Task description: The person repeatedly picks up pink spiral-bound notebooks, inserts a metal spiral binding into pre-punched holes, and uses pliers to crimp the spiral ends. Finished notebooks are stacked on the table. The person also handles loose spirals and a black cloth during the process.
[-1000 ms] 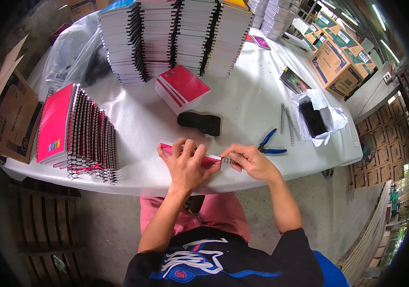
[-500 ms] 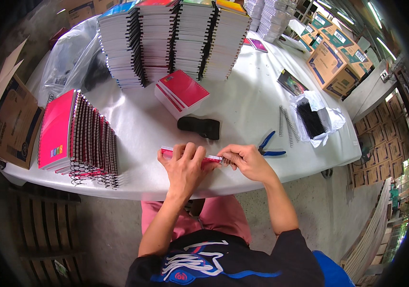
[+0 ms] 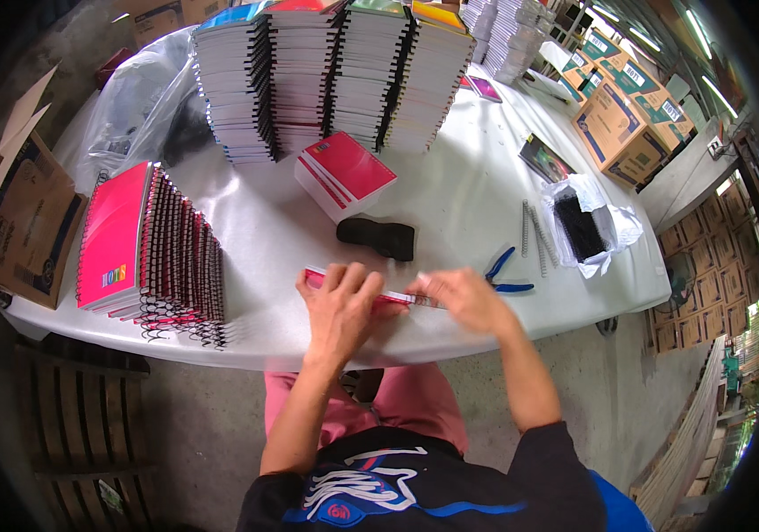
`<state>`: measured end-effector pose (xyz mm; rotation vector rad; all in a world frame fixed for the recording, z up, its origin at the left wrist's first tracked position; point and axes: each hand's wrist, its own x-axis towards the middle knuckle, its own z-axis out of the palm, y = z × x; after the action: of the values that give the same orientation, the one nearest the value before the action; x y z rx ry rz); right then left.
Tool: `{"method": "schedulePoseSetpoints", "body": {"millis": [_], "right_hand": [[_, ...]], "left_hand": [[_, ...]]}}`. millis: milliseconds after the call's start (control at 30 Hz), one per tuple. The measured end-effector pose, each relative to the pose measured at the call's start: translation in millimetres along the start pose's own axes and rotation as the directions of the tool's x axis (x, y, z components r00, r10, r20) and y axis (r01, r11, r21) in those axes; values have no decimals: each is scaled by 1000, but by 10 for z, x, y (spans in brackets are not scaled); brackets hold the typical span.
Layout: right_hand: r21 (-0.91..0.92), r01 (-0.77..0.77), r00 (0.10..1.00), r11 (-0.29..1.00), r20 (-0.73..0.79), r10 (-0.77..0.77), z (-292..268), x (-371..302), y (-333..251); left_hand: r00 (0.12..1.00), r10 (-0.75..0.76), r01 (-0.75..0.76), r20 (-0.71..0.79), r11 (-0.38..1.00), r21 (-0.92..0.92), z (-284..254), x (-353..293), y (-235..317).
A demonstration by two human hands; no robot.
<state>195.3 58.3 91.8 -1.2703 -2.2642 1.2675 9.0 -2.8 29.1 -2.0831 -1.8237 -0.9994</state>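
Near the front edge of the table, my left hand (image 3: 341,306) is closed around a red-covered notebook (image 3: 315,278), which is tilted so that its narrow bound edge shows. A spiral binding coil (image 3: 428,302) sticks out of the notebook's right end. My right hand (image 3: 468,300) is at that coil, its fingers bent but smeared by motion, so their grip on it is unclear. Just beyond the notebook lies a black, strap-like object (image 3: 377,238). Pliers with blue handles (image 3: 508,275) rest to the right of my right hand.
A stack of red spiral notebooks (image 3: 117,235) stands at left, beside an open carton (image 3: 29,222). Unbound red-covered books (image 3: 348,173) lie mid-table before tall notebook stacks (image 3: 299,84). At right are loose coils (image 3: 536,238) and a paper-lined box of black coils (image 3: 582,227).
My right hand has shifted slightly and blurred, its fingers no longer plainly pinching the coil. My left hand keeps its hold on the notebook. The whole view has shifted slightly.
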Motion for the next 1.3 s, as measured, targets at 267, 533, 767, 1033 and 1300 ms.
{"method": "schedulePoseSetpoints", "body": {"millis": [267, 533, 767, 1033, 1300], "right_hand": [[-604, 262, 863, 752, -203, -464, 163, 872, 428], [730, 314, 939, 607, -144, -312, 46, 152, 458], [504, 364, 931, 783, -184, -315, 78, 126, 287], [56, 247, 958, 968, -168, -234, 29, 184, 84], [44, 188, 967, 981, -182, -177, 31, 296, 222]], "left_hand": [[997, 11, -22, -81, 991, -129, -80, 18, -23], [997, -50, 37, -62, 979, -201, -91, 0, -22], [995, -69, 84, 70, 967, -241, -118, 16, -50], [994, -57, 81, 96, 958, -276, -175, 57, -81], [992, -125, 123, 19, 912, -391, -143, 64, -100]]}}
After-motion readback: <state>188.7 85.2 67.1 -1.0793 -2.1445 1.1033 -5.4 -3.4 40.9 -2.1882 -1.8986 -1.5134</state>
